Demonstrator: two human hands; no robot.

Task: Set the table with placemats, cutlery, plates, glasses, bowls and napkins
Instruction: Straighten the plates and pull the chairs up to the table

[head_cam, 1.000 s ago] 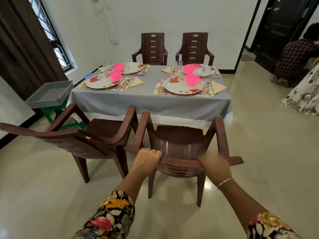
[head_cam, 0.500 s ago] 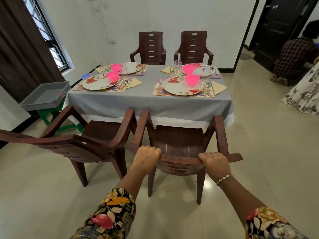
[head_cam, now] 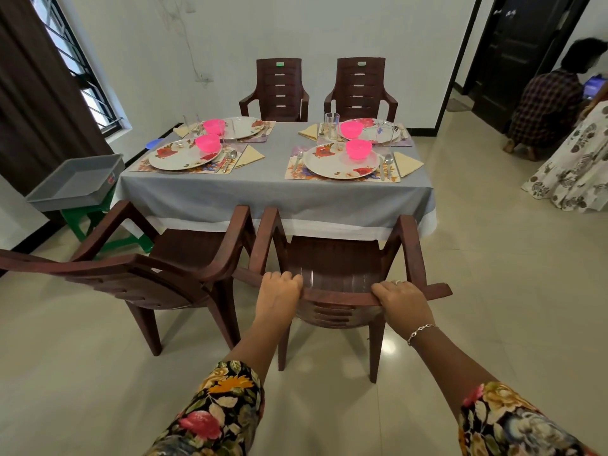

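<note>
My left hand [head_cam: 279,291] and right hand [head_cam: 399,299] grip the chair [head_cam: 339,295] by its top rail, spaced apart, I judge, to push it squarely under the laid desk [head_cam: 263,192].

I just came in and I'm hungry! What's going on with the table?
A person holds the back of a brown chair with the left hand and right hand, at the near side of the table. Four places are laid with placemats, plates, pink bowls, glasses, cutlery and napkins.
</note>
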